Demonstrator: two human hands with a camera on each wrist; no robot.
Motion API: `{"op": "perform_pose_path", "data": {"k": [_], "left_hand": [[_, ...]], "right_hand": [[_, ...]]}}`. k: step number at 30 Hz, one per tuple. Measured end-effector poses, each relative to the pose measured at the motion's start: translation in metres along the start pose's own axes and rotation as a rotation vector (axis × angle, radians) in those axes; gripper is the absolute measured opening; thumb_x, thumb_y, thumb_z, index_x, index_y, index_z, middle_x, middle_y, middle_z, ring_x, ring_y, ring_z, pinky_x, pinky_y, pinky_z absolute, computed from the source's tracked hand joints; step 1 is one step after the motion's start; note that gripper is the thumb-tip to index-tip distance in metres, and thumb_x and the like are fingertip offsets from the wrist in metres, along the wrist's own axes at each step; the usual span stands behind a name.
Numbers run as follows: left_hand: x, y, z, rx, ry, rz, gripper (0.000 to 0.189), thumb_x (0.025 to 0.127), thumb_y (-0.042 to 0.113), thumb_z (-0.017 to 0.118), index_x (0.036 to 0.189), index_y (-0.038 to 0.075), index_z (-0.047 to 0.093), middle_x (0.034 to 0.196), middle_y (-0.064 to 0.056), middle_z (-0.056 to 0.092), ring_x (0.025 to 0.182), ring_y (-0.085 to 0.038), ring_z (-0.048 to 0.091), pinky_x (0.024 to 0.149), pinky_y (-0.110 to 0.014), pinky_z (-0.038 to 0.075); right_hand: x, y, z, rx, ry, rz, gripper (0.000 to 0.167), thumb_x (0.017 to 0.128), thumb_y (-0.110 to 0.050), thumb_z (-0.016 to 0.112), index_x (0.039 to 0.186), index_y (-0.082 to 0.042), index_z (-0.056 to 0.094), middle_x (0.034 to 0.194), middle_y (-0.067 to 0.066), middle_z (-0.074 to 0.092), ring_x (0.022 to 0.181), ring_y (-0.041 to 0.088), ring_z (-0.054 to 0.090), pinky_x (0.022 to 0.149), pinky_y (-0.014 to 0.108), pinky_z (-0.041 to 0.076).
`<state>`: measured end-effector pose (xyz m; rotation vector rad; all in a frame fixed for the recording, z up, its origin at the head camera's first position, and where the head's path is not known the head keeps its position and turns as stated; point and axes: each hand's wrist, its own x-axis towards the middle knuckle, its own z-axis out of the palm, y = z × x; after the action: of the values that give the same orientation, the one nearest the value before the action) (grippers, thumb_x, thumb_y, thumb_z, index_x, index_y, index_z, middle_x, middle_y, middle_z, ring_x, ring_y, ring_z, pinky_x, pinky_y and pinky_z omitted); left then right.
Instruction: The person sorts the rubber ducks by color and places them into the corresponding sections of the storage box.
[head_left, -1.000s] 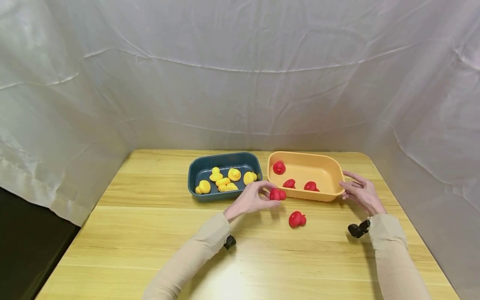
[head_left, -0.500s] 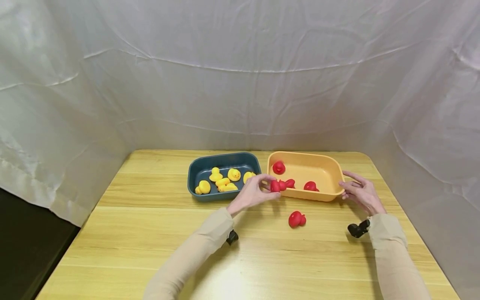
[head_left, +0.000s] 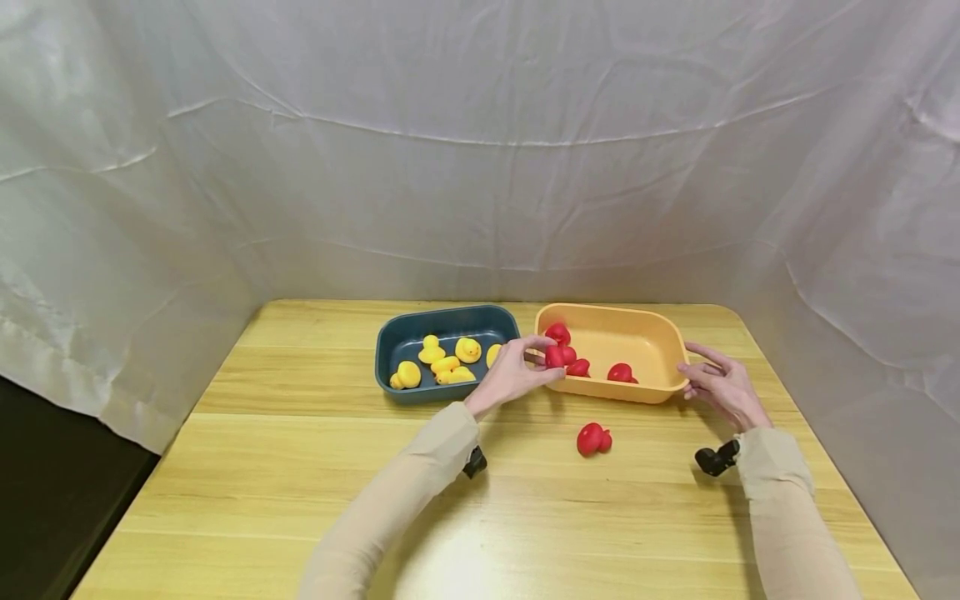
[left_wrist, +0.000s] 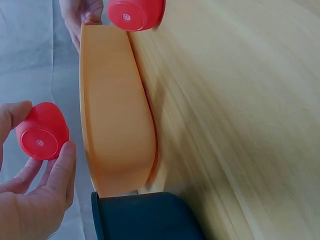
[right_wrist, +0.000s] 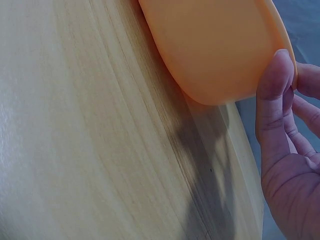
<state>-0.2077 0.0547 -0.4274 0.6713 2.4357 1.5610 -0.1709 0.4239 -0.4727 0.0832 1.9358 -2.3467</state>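
Observation:
My left hand (head_left: 510,373) pinches a red rubber duck (left_wrist: 42,131) between thumb and fingers, its flat round base showing in the left wrist view. In the head view that duck is over the left end of an orange bin (head_left: 633,337), where several other red ducks (head_left: 621,372) lie. At the bin's right end, my right hand (head_left: 722,389) grips the rim between thumb and fingers; the right wrist view shows the thumb (right_wrist: 275,80) on the outside wall. Another red duck (head_left: 591,439) lies on the table in front of the bin.
Left of the orange bin stands a dark blue bin (head_left: 450,312) with several yellow rubber ducks (head_left: 432,350) in it; my left hand hides part of its right side. Both bins sit near the back of the wooden table (head_left: 300,467). Pale curtains (head_left: 480,192) hang behind and beside it.
My left hand has moved up and slightly right, carrying the red duck from in front of the orange bin to over its left end. The right hand stays on the rim.

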Motion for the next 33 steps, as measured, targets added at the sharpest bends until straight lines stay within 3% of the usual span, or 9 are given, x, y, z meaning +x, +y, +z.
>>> {"op": "perform_pose_path", "data": {"k": [8,16,27,33], "left_hand": [[0.011,0.000,0.005,-0.002,-0.004,-0.001,0.052,0.087,0.026,0.079,0.133,0.007,0.062,0.121,-0.010,0.071,0.107,-0.026,0.071,0.087,-0.027,0.061],[0.021,0.001,0.011,-0.050,-0.015,-0.009,0.052,0.089,0.023,0.077,0.135,0.007,0.061,0.123,-0.012,0.070,0.109,-0.028,0.070,0.089,-0.028,0.061],[0.035,0.004,0.023,-0.073,0.005,-0.015,0.051,0.088,0.022,0.078,0.133,0.008,0.062,0.120,-0.011,0.071,0.109,-0.026,0.067,0.085,-0.020,0.059],[0.044,0.003,0.031,-0.069,0.019,-0.025,0.049,0.088,0.023,0.079,0.132,0.007,0.062,0.121,-0.010,0.071,0.107,-0.024,0.068,0.086,-0.022,0.061]], "right_hand": [[-0.001,-0.004,-0.001,-0.012,0.000,0.010,0.045,0.097,0.002,0.062,0.137,-0.014,0.051,0.087,0.001,0.075,0.064,0.011,0.068,0.060,0.024,0.062],[-0.002,-0.003,-0.001,-0.039,0.012,0.017,0.052,0.097,0.000,0.063,0.144,-0.008,0.045,0.087,0.000,0.075,0.065,0.010,0.068,0.061,0.024,0.062],[-0.002,-0.005,0.001,-0.044,0.016,0.025,0.051,0.097,0.000,0.064,0.143,-0.010,0.045,0.087,-0.002,0.074,0.065,0.010,0.068,0.061,0.023,0.062],[-0.001,-0.004,0.001,-0.035,0.010,0.017,0.049,0.097,0.001,0.063,0.142,-0.012,0.048,0.088,-0.001,0.074,0.066,0.010,0.068,0.061,0.023,0.062]]}}
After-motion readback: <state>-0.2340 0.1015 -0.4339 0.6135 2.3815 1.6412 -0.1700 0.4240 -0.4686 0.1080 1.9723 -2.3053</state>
